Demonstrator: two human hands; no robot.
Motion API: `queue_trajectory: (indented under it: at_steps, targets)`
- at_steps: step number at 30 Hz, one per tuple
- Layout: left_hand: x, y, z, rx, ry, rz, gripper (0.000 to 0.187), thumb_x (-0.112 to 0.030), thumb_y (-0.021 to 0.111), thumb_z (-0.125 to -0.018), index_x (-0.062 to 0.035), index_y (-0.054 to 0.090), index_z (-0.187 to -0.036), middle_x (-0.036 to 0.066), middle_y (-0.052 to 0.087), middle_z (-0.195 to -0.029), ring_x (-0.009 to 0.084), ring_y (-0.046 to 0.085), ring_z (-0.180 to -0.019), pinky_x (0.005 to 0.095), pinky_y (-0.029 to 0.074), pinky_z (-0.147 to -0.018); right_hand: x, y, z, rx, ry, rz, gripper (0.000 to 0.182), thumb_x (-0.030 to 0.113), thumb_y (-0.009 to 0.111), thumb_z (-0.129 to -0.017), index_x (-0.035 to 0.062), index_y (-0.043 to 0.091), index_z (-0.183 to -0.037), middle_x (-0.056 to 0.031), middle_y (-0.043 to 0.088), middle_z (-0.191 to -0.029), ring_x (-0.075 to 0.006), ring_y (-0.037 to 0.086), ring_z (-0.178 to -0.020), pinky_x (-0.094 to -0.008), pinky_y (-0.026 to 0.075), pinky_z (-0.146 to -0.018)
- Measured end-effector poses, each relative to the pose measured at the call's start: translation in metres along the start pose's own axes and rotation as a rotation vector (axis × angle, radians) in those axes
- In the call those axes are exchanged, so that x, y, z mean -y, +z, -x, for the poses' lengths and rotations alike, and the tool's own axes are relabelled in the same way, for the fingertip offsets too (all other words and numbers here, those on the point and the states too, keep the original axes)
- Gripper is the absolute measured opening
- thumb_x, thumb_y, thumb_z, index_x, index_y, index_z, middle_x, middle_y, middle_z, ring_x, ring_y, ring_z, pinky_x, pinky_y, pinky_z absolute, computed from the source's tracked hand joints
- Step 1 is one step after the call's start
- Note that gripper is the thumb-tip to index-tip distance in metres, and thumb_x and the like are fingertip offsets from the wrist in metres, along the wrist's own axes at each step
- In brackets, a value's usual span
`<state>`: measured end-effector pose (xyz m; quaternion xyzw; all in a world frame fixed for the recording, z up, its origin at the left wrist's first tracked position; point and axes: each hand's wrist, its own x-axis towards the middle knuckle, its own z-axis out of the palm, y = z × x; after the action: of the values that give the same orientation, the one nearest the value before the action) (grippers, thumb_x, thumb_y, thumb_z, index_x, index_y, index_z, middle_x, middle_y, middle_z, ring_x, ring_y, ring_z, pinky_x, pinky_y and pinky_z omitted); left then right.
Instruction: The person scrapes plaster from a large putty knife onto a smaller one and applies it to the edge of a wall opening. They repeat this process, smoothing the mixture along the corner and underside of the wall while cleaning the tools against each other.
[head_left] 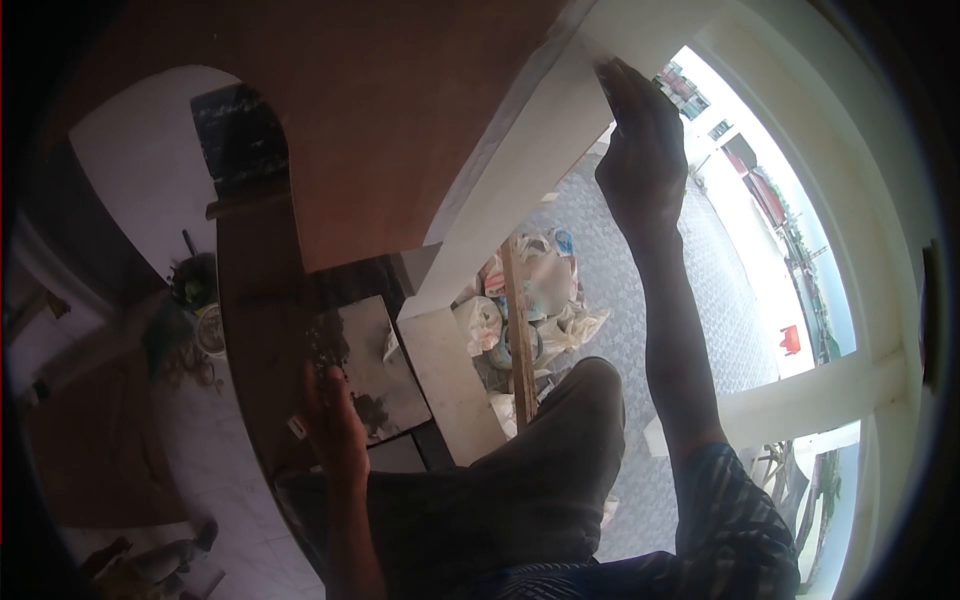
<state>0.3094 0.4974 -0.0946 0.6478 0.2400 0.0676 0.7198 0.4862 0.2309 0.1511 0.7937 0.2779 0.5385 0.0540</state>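
My right hand (645, 165) is raised at the upper right. Its closed fingertips press on the edge of a white beam (540, 140); anything pinched in them is too dark to make out. Low on the left, my left hand (337, 425) is closed with the thumb up. A small pale end pokes out by its fingers, and the rest of what it grips is hidden. Close beside this hand, a greyish flat board (385, 350) with dark smears lies on a dark ledge (260, 380).
Below the beam, a wooden plank (520, 340) stands by several bags (545, 285) on grey paving (640, 300). A brown panel (380, 120) hangs overhead. On the left are a white tiled floor (215, 440) and a bucket (210, 330). A red chair (790, 340) stands outside.
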Motion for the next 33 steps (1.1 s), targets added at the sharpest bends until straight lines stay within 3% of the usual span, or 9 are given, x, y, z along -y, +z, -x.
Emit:
queue_trajectory:
  at_steps: [7, 9, 13, 15, 21, 24, 27, 33]
  targets:
    - [0.005, -0.003, -0.001, 0.035, -0.034, 0.117, 0.073, -0.047, 0.057, -0.106, 0.0024, 0.038, -0.157, 0.023, 0.051, -0.145, 0.0279, 0.059, -0.124, 0.0385, 0.048, -0.105, -0.001, 0.021, 0.004, -0.033, -0.052, -0.009, 0.047, -0.004, 0.063, -0.094, 0.0144, 0.066, -0.137, -0.0090, 0.066, -0.137, -0.0295, 0.060, -0.128, -0.0430, 0.048, -0.110]
    - [0.007, -0.003, -0.002, 0.030, -0.043, 0.064, 0.072, -0.046, 0.057, -0.106, 0.0022, 0.038, -0.157, 0.024, 0.051, -0.145, 0.0283, 0.059, -0.123, 0.0382, 0.048, -0.104, 0.007, 0.023, 0.008, 0.022, 0.000, -0.021, 0.042, 0.000, 0.066, -0.095, 0.0111, 0.066, -0.135, -0.0106, 0.066, -0.136, -0.0305, 0.061, -0.125, -0.0425, 0.049, -0.107]
    - [0.021, -0.001, -0.011, 0.023, -0.005, 0.063, 0.073, -0.046, 0.057, -0.106, 0.0022, 0.038, -0.157, 0.025, 0.051, -0.144, 0.0287, 0.060, -0.123, 0.0375, 0.048, -0.104, 0.015, 0.040, 0.026, -0.087, 0.004, 0.000, 0.037, 0.004, 0.071, -0.095, 0.0048, 0.067, -0.132, -0.0125, 0.067, -0.134, -0.0314, 0.063, -0.122, -0.0423, 0.049, -0.104]
    - [0.019, 0.000, -0.011, 0.028, -0.040, 0.093, 0.072, -0.046, 0.057, -0.106, 0.0022, 0.038, -0.156, 0.024, 0.050, -0.145, 0.0295, 0.059, -0.124, 0.0381, 0.047, -0.105, 0.035, 0.036, 0.031, 0.051, 0.094, 0.064, 0.043, -0.001, 0.074, -0.089, 0.0011, 0.067, -0.131, -0.0134, 0.068, -0.132, -0.0305, 0.064, -0.123, -0.0426, 0.049, -0.104]
    - [0.023, -0.005, -0.017, -0.007, -0.069, 0.003, 0.072, -0.047, 0.057, -0.106, 0.0016, 0.039, -0.156, 0.024, 0.047, -0.147, 0.0317, 0.057, -0.127, 0.0409, 0.046, -0.107, 0.050, 0.066, 0.087, 0.014, 0.044, 0.013, 0.052, -0.004, 0.073, -0.085, -0.0010, 0.065, -0.136, -0.0155, 0.062, -0.141, -0.0312, 0.059, -0.130, -0.0449, 0.045, -0.111]
    - [0.015, -0.010, -0.018, -0.013, -0.062, -0.068, 0.073, -0.048, 0.057, -0.105, 0.0012, 0.039, -0.156, 0.024, 0.047, -0.148, 0.0325, 0.056, -0.128, 0.0419, 0.045, -0.108, 0.059, 0.082, 0.106, -0.028, 0.036, -0.039, 0.062, -0.009, 0.068, -0.074, -0.0002, 0.063, -0.134, -0.0152, 0.059, -0.140, -0.0345, 0.056, -0.129, -0.0502, 0.045, -0.107]
    - [0.001, -0.013, -0.017, -0.012, -0.072, -0.065, 0.073, -0.049, 0.057, -0.105, 0.0011, 0.039, -0.156, 0.024, 0.047, -0.149, 0.0332, 0.055, -0.129, 0.0425, 0.044, -0.109, 0.072, 0.083, 0.122, 0.031, 0.081, -0.054, 0.054, -0.008, 0.071, -0.082, -0.0038, 0.064, -0.135, -0.0176, 0.061, -0.139, -0.0331, 0.059, -0.129, -0.0484, 0.044, -0.112]
    - [0.000, -0.014, -0.019, -0.001, -0.060, -0.046, 0.071, -0.046, 0.057, -0.106, 0.0015, 0.039, -0.156, 0.024, 0.049, -0.147, 0.0321, 0.054, -0.130, 0.0422, 0.043, -0.110, 0.092, 0.100, 0.160, 0.065, 0.098, -0.106, 0.053, -0.010, 0.066, -0.080, -0.0051, 0.065, -0.133, -0.0169, 0.062, -0.137, -0.0345, 0.059, -0.127, -0.0497, 0.045, -0.111]
